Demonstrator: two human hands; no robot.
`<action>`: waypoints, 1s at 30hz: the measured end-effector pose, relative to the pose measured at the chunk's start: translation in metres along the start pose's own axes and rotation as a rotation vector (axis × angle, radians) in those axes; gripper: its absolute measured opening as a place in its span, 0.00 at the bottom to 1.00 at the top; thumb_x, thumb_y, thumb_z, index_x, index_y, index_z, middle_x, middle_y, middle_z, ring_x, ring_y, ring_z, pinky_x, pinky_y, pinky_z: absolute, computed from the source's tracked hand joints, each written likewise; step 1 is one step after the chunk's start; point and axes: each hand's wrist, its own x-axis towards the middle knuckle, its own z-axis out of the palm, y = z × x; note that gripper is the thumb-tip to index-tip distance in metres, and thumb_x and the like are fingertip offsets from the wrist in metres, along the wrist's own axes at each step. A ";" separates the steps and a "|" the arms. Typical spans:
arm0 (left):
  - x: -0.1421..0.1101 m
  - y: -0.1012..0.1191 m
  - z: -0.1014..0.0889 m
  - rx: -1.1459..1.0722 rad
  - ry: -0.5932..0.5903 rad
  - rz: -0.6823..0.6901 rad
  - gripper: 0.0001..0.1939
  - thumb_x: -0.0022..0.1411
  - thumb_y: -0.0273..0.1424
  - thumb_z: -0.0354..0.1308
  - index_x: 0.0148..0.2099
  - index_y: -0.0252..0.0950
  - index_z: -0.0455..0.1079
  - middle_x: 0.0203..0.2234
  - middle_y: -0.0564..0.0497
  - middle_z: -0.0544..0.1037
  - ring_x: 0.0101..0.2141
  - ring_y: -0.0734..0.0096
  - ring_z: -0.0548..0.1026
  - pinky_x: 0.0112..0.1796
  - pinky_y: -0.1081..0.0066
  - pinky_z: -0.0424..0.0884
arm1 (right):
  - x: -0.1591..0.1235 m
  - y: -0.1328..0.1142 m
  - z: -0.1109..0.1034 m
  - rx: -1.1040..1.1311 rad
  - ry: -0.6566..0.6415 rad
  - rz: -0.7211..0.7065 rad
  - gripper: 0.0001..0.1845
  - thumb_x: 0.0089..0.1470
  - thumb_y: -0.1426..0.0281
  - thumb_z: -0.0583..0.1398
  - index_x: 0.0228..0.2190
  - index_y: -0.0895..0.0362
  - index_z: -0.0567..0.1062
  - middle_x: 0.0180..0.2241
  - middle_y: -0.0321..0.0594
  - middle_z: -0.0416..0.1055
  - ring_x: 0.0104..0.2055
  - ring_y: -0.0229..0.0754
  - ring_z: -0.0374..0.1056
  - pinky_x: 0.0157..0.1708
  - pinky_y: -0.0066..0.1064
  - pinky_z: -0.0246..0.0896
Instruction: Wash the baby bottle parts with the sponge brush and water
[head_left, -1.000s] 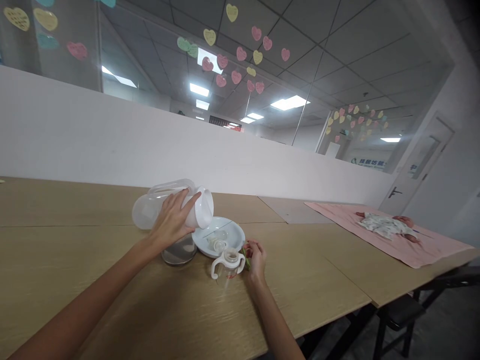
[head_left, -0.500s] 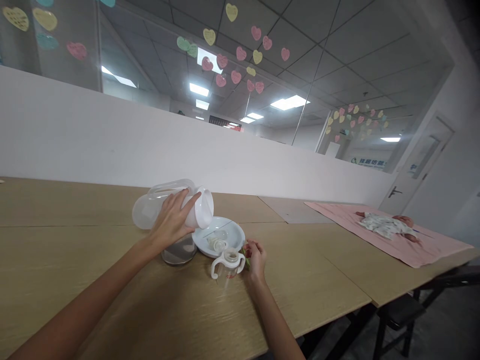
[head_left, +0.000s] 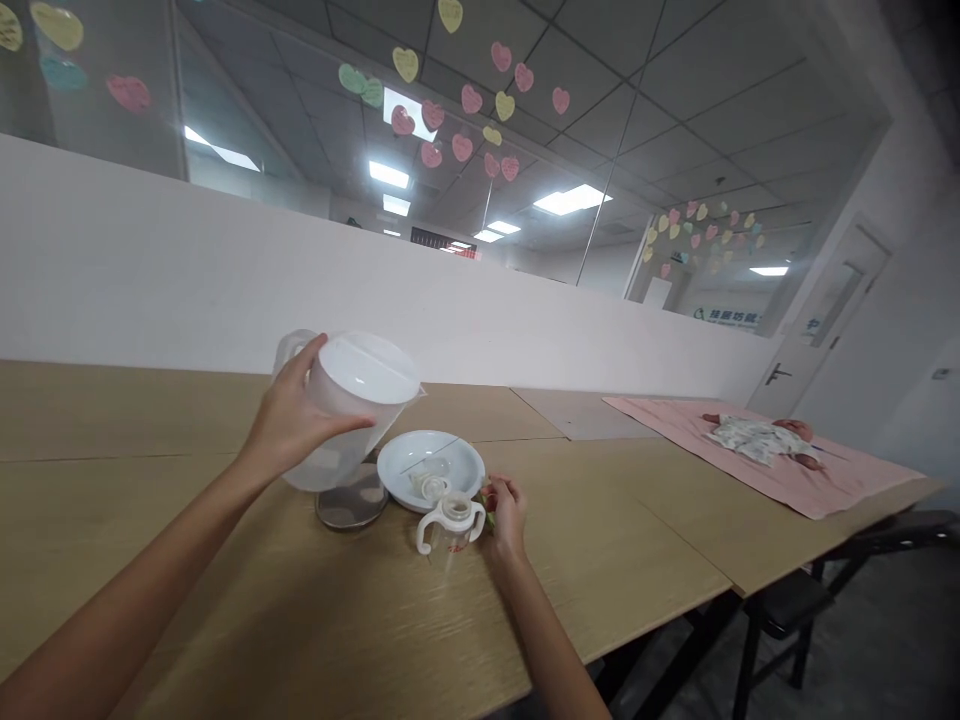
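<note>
My left hand (head_left: pixel 289 420) is wrapped round a translucent plastic pitcher (head_left: pixel 337 455) with a white lid (head_left: pixel 370 368). The pitcher is tilted slightly toward the right, above a dark round coaster-like disc (head_left: pixel 351 507). Beside that disc, a pale bowl (head_left: pixel 391 462) holds a clear bottle teat with a white ring (head_left: pixel 433 484). In front of the bowl stands a clear baby bottle (head_left: pixel 450 540), uncapped, with white side handles. My right hand (head_left: pixel 508 512) is closed just right of the bottle, around a small greenish thing mostly hidden by the fingers.
On the right, a baby doll (head_left: pixel 757 440) in patterned clothes lies on a pink cloth (head_left: pixel 667 440). A white wall (head_left: pixel 225 270) with glass above runs behind the wooden table (head_left: pixel 615 560). Black stools (head_left: pixel 791 605) stand at the table's right side.
My left hand has tipped the pitcher back from nearly lying on its side over the bowl to more upright, moving it left. The right hand and bottle stay in place.
</note>
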 end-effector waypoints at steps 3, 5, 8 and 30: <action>-0.003 0.009 -0.009 -0.086 -0.080 -0.062 0.54 0.35 0.48 0.69 0.64 0.48 0.50 0.60 0.49 0.60 0.53 0.45 0.66 0.51 0.53 0.67 | -0.002 -0.003 0.001 0.049 -0.001 0.074 0.09 0.38 0.66 0.60 0.23 0.58 0.70 0.15 0.29 0.63 0.17 0.31 0.54 0.19 0.24 0.50; -0.006 0.015 -0.011 -0.064 -0.151 -0.037 0.54 0.35 0.48 0.68 0.64 0.45 0.50 0.60 0.47 0.59 0.53 0.44 0.65 0.52 0.51 0.65 | -0.002 -0.005 0.001 0.063 -0.018 0.095 0.09 0.37 0.66 0.60 0.23 0.58 0.70 0.15 0.29 0.63 0.17 0.31 0.54 0.19 0.24 0.49; -0.013 0.025 -0.007 0.019 -0.210 0.060 0.54 0.34 0.47 0.69 0.63 0.44 0.51 0.60 0.46 0.59 0.57 0.44 0.60 0.55 0.50 0.60 | -0.004 -0.007 0.002 0.072 -0.021 0.114 0.09 0.37 0.66 0.60 0.23 0.59 0.70 0.15 0.29 0.63 0.17 0.31 0.54 0.19 0.24 0.49; -0.035 0.044 0.006 0.282 -0.384 0.421 0.49 0.41 0.42 0.68 0.63 0.41 0.52 0.59 0.41 0.58 0.57 0.44 0.58 0.54 0.53 0.59 | -0.002 -0.005 0.002 0.073 -0.037 0.125 0.08 0.37 0.67 0.60 0.22 0.59 0.69 0.14 0.29 0.62 0.17 0.31 0.55 0.18 0.24 0.48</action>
